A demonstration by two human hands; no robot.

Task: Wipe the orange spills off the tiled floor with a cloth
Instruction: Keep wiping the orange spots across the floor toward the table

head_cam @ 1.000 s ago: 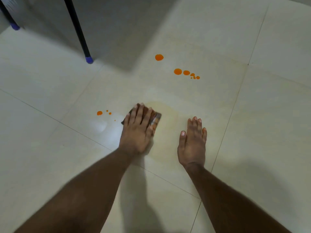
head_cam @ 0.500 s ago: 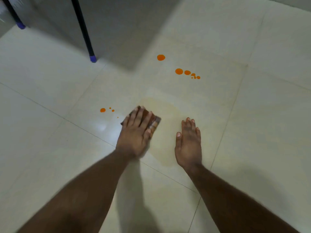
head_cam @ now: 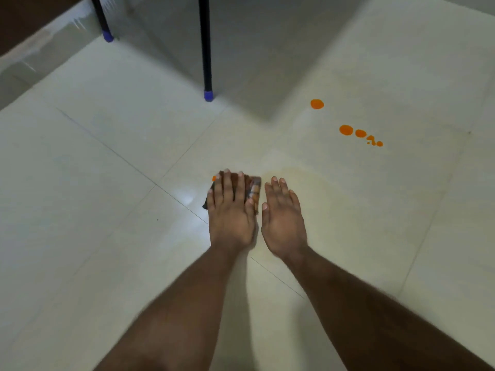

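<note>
On tiled floor: your left hand presses cloth flat, fingers straight, over small orange spot. Right hand flat, empty, beside it. Step: wiping. Next: reach far orange spills, upper right.

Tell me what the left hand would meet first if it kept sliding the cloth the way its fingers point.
Almost at once: the small orange spot at the cloth's far left corner, just past the left hand. Beyond it, bare tile as far as visible.

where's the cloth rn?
Head view, centre frame: the cloth lies flat on the tiled floor under the left hand, beside the right hand, with a small orange spot at its far-left corner.
</note>
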